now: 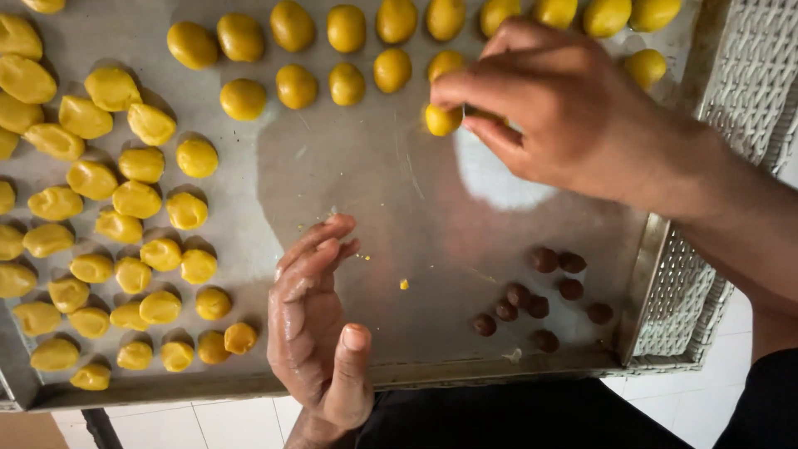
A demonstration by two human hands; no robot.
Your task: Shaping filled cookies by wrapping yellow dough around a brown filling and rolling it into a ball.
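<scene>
A large metal tray lies in front of me, covered with several yellow dough balls along its left side and top. My right hand reaches over the tray's upper right and pinches one yellow dough ball between thumb and fingertips, right at the tray's surface. Lower down, my left hand hovers over the tray's front edge, palm turned sideways, fingers together and empty. A small cluster of dark brown balls sits at the tray's lower right.
The tray rests on a white woven wicker surface that shows at the right. A few yellow crumbs lie on the bare metal in the middle. White floor tiles show below the tray's front edge.
</scene>
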